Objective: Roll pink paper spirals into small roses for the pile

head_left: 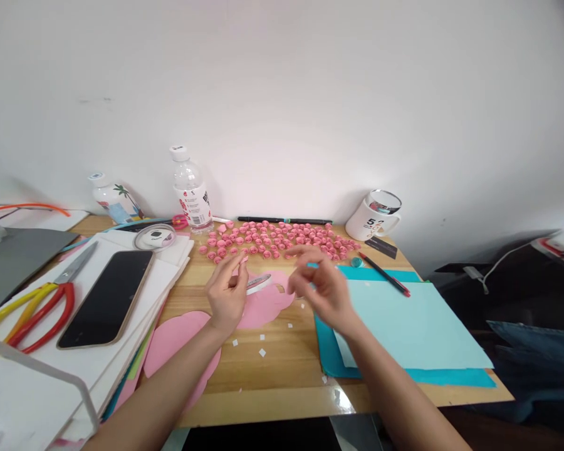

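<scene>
My left hand (229, 294) is closed in a pinch, with a small pink paper piece (245, 259) at its fingertips. My right hand (323, 287) hovers to the right with bent fingers apart and nothing visible in them. Between and below the hands lie a roll of white tape (259, 283) and a scalloped pink paper shape (263, 309). Another scalloped pink paper (181, 344) is partly under my left forearm. Behind the hands, many small rolled pink paper roses (267, 241) spread over the wooden table (272, 391).
On the left, scissors (56, 285) and a phone (108, 299) lie on stacked white paper (136, 351). A water bottle (190, 191) and a mug (371, 216) stand near the wall. At right, a red-and-black pen (384, 274) rests across light blue paper (413, 326). Tiny white squares (262, 352) are scattered about.
</scene>
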A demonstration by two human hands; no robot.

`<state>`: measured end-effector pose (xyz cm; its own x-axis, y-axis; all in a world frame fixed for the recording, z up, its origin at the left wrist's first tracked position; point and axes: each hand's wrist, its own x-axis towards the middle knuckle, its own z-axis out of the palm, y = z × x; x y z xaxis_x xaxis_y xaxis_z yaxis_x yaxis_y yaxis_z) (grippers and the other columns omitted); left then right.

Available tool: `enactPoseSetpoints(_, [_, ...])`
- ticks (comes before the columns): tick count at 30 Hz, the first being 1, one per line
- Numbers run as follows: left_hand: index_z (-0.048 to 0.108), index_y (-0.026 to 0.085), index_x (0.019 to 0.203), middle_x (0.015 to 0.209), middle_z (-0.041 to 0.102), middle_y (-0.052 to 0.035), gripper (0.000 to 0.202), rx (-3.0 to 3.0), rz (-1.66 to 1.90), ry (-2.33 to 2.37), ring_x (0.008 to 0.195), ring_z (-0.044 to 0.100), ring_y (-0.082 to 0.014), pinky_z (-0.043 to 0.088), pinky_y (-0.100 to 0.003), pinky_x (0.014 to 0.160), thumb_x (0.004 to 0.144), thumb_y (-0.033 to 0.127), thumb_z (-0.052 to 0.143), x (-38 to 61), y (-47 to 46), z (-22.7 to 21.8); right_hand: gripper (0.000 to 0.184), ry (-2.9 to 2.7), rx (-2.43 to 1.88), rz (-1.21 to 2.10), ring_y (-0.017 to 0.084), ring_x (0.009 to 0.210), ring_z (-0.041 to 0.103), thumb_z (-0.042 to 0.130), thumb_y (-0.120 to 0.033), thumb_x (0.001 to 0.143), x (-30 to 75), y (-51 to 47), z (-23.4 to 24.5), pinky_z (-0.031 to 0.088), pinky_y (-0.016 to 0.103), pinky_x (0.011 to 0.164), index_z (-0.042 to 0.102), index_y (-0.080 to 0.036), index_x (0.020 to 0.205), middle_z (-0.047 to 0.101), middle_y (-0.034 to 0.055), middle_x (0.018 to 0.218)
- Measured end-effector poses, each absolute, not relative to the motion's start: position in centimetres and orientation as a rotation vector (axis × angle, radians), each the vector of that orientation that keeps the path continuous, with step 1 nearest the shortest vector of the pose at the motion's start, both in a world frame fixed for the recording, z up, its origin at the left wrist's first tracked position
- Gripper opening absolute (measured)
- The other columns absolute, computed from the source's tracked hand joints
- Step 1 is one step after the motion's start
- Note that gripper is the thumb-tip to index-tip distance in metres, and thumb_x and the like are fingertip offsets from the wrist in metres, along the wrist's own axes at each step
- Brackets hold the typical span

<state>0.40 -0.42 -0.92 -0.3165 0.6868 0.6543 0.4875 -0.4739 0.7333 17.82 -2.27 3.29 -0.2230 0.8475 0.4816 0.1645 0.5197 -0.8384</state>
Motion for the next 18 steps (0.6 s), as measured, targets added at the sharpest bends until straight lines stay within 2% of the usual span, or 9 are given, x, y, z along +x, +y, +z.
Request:
enactPoseSetpoints(2, [0.067,0.019,0.096,0.096,0.068,-0.0077,0.02,1.694,1.902,1.535,0.074,0.065,-0.0139,0.049,-0.017,0.04,0.08,0.019,0.056,0.3,-0.3,-1.0,0.018,-1.635,-0.994,0.746,0.011,0.067,0.059,0.047,-0.02,0.085,20.2,-2.0,4.6,0.05,0.025,0.056,0.046,-0.024,0.103,0.054,0.0052,0.104])
enactPoseSetpoints(4, [0.067,0.018,0.096,0.097,0.067,-0.008,0.02,1.653,1.899,1.541,0.074,0.065,-0.0143,0.049,-0.017,0.04,0.08,0.02,0.056,0.2,-0.3,-1.1,0.015,-1.817,-1.204,0.608,0.017,0.08,0.061,0.048,-0.02,0.083,22.8,-1.9,5.1,0.052,0.032,0.069,0.053,-0.021,0.097,0.059,0.0053,0.095])
enactPoseSetpoints(8, [0.067,0.018,0.097,0.098,0.067,-0.0074,0.02,1.593,1.879,1.531,0.061,0.063,-0.0101,0.048,-0.017,0.038,0.08,0.02,0.056,0.2,-0.2,-1.2,0.036,-2.352,-1.512,0.464,0.024,0.103,0.056,0.047,-0.01,0.077,26.5,-2.4,3.2,0.048,0.042,0.085,0.053,-0.024,0.11,0.06,0.0064,0.107])
enactPoseSetpoints(10, [0.067,0.018,0.097,0.098,0.066,-0.0072,0.021,1.563,1.872,1.536,0.06,0.063,-0.0098,0.049,-0.017,0.039,0.079,0.02,0.056,0.2,-0.1,-1.3,0.048,-2.478,-1.558,0.367,0.025,0.108,0.054,0.044,-0.006,0.075,27.0,-2.8,1.7,0.048,0.042,0.085,0.047,-0.024,0.119,0.058,0.008,0.115])
enactPoseSetpoints(12, [0.068,0.019,0.097,0.098,0.066,-0.007,0.021,1.538,1.866,1.546,0.062,0.063,-0.0107,0.05,-0.018,0.04,0.079,0.02,0.056,0.2,-0.1,-1.4,0.052,-2.571,-1.537,0.227,0.027,0.109,0.052,0.042,-0.003,0.074,27.0,-3.0,0.8,0.048,0.043,0.085,0.045,-0.022,0.122,0.057,0.0102,0.117])
enactPoseSetpoints(15, [0.068,0.019,0.097,0.098,0.066,-0.007,0.021,1.498,1.857,1.552,0.067,0.065,-0.0124,0.051,-0.019,0.042,0.079,0.021,0.056,0.2,0.0,-1.3,0.049,-2.634,-1.51,0.112,0.028,0.103,0.056,0.041,-0.004,0.076,27.1,-3.0,0.6,0.049,0.044,0.081,0.046,-0.02,0.122,0.059,0.0117,0.11])
enactPoseSetpoints(18, [0.068,0.019,0.096,0.098,0.067,-0.0071,0.02,1.453,1.861,1.571,0.073,0.066,-0.0148,0.052,-0.02,0.044,0.079,0.024,0.058,0.1,0.1,-1.4,0.045,-2.595,-1.526,0.192,0.025,0.093,0.061,0.042,-0.01,0.078,28.1,-3.1,1.4,0.052,0.039,0.075,0.048,-0.024,0.12,0.059,0.0096,0.108])
